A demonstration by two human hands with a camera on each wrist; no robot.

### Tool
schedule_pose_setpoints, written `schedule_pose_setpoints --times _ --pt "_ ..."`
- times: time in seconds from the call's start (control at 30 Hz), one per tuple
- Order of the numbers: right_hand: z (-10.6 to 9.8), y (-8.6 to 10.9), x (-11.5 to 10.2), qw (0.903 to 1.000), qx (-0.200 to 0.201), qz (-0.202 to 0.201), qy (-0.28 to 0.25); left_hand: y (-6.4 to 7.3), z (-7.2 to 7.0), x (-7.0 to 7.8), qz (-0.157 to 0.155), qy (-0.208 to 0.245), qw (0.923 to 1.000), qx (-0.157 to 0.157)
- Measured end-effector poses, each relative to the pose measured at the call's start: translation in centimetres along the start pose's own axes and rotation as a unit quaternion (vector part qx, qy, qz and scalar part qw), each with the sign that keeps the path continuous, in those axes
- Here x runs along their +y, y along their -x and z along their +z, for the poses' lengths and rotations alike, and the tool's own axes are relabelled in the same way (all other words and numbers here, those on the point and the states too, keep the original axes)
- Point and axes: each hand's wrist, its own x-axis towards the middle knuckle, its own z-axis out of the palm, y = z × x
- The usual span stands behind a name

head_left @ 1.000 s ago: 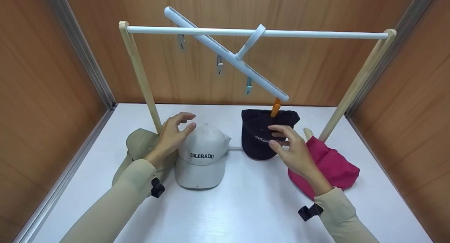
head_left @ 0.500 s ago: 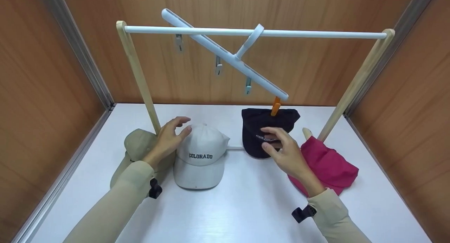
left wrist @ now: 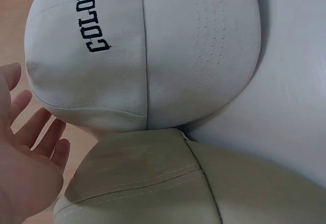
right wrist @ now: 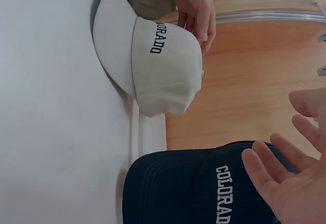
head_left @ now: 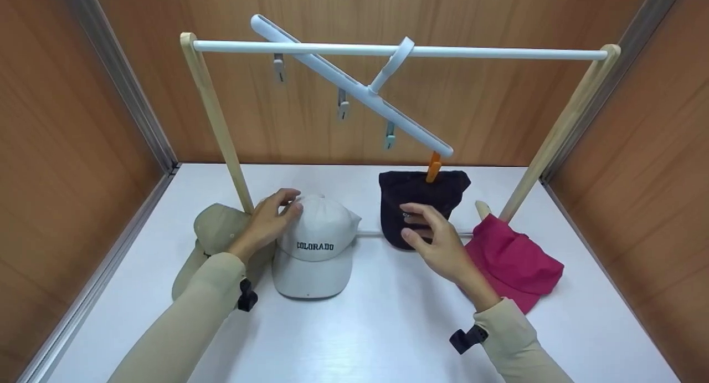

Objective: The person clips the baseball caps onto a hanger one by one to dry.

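Observation:
A white cap (head_left: pixel 313 277) lettered COLORADO sits on the table, its brim toward me. My left hand (head_left: pixel 270 222) is at the left side of its crown, fingers loosely bent; in the left wrist view the fingertips are right at the crown's edge. Under that forearm lies an olive cap (head_left: pixel 219 230). My right hand (head_left: pixel 437 247) hovers with fingers apart and nothing in them, overlapping a dark cap (head_left: pixel 396 192) in the head view. An orange clip (head_left: pixel 433 169) holds the dark cap to one end of a white hanger (head_left: pixel 354 86).
The hanger hooks over a white bar (head_left: pixel 498 53) between wooden rack posts (head_left: pixel 565 125). Several grey clips (head_left: pixel 343 110) hang from it, holding nothing. A magenta cap (head_left: pixel 518 261) lies at the right. Wood panels (head_left: pixel 72 122) enclose the table on the left, right and back.
My right hand has moved left, from beside the magenta cap across the dark cap's front. My left hand has lowered slightly to the white cap's crown. The caps stay in place.

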Motion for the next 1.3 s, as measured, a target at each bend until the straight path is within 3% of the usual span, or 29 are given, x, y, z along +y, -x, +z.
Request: schedule_pose_setpoints --times 0.37,0.73,1.0,1.3 --pt "0.61 -0.03 0.28 0.9999 -0.004 0.014 -0.007 -0.59 0.27 -0.12 -0.026 0.000 0.9992 -0.030" --pt "0.88 -0.14 0.38 0.9998 -0.003 0.017 -0.007 -0.74 0.30 -0.34 -0.033 -0.023 0.9990 -0.020" --pt "0.93 -0.09 0.49 0.9998 -0.002 0.014 -0.011 -0.77 0.41 -0.41 -0.037 -0.007 0.9990 -0.027" --pt "1.05 0.01 0.70 0.9998 -0.005 0.016 -0.011 -0.57 0.40 -0.22 -0.046 0.026 0.9985 -0.012"
